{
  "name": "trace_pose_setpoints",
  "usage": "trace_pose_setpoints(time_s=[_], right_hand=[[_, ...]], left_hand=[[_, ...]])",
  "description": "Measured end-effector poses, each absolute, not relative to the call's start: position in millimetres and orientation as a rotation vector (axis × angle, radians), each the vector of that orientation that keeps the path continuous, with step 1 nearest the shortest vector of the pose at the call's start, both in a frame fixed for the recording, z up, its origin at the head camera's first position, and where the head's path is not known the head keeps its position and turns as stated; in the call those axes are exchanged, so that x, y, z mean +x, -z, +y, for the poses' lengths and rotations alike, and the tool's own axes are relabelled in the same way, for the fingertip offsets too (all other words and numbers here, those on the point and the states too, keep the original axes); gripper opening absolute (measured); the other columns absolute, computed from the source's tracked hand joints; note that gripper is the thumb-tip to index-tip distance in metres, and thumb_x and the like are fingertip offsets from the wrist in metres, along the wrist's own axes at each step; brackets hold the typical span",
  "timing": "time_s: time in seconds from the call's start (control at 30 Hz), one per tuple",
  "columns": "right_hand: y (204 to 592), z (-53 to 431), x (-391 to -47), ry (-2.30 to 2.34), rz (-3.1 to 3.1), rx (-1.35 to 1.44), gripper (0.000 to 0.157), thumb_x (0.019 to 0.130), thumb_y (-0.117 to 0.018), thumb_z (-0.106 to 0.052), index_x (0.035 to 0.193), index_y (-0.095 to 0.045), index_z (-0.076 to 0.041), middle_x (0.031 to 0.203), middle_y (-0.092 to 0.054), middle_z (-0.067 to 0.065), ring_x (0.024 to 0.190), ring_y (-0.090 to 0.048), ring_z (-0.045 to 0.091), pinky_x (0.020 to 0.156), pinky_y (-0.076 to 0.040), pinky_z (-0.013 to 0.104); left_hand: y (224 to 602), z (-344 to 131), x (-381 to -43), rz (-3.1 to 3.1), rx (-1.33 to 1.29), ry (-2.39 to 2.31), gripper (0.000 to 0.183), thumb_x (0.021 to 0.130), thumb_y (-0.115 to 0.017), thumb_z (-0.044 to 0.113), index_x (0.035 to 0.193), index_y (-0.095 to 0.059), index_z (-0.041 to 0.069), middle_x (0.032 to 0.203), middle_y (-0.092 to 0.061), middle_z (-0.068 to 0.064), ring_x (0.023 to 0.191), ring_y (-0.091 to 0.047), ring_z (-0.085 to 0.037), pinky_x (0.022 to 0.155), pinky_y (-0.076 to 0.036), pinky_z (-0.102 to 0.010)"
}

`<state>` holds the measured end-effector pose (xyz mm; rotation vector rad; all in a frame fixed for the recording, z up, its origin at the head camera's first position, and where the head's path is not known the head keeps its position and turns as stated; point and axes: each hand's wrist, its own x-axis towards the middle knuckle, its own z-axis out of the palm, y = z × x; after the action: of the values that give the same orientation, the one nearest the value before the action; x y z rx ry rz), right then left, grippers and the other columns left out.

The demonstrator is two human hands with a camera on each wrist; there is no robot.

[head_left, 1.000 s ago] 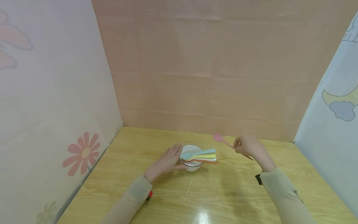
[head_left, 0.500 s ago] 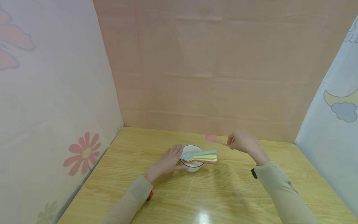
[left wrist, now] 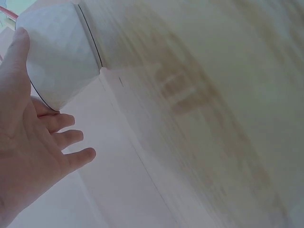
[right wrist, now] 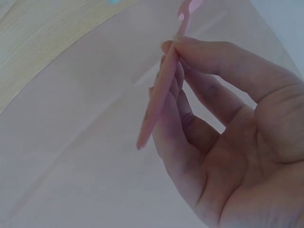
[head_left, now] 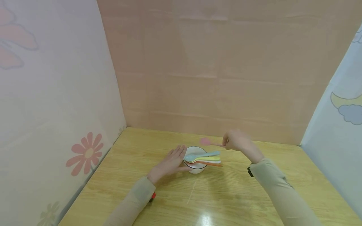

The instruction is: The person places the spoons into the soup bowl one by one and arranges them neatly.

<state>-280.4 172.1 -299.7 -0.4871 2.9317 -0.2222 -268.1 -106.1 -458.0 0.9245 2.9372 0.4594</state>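
Note:
A white bowl [head_left: 198, 171] with a dark rim stands on the table. My left hand [head_left: 168, 164] holds its left side, thumb along the front and fingers at the back; the left wrist view shows the thumb on the bowl wall [left wrist: 59, 52]. Laid across the bowl, handles over the right rim, are a light blue spoon [head_left: 210, 153], a yellow spoon [head_left: 212, 158], a white spoon [head_left: 216, 162] and an orange spoon [head_left: 213, 164]. My right hand [head_left: 238, 142] pinches a pink spoon [head_left: 205, 141] by its handle, its head behind and above the bowl.
The wooden table [head_left: 135, 147] is enclosed by a brown backdrop [head_left: 212, 78] behind, a flower-printed panel [head_left: 56, 94] at left and a pale panel [head_left: 342, 131] at right. A small red item [head_left: 153, 195] shows under the left sleeve.
My right hand has moved left with the pink spoon, bringing the spoon's head closer to the bowl. The left hand, the bowl and its spoons have stayed put.

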Motion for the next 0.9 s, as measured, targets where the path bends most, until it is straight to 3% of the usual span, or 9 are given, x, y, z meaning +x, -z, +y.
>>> trace_pose_setpoints(time_s=[0.33,0.9], right_hand=[[306.4,158.0,-287.2,0.135,2.933,-0.504,0.009,0.079,-0.073,-0.006,0.08,-0.076,-0.014,0.093,-0.074,0.006,0.081,-0.064,0.021,0.061,-0.052,0.035],[312.2,139.2,-291.6,0.059,2.892,-0.517,0.018,0.075,-0.07,0.001,0.081,-0.077,-0.014,0.094,-0.074,0.003,0.084,-0.062,0.02,0.064,-0.053,0.036]], left_hand=[[456.8,-105.7,-267.8,2.946,0.932,-0.442,0.097,0.093,-0.052,0.065,0.157,-0.019,-0.001,0.165,-0.02,-0.019,0.154,-0.02,-0.037,0.121,-0.027,-0.056],[458.3,-102.3,-267.4,2.944,0.918,-0.434,0.097,0.093,-0.051,0.066,0.158,-0.019,0.001,0.165,-0.02,-0.017,0.154,-0.02,-0.036,0.122,-0.027,-0.054]])
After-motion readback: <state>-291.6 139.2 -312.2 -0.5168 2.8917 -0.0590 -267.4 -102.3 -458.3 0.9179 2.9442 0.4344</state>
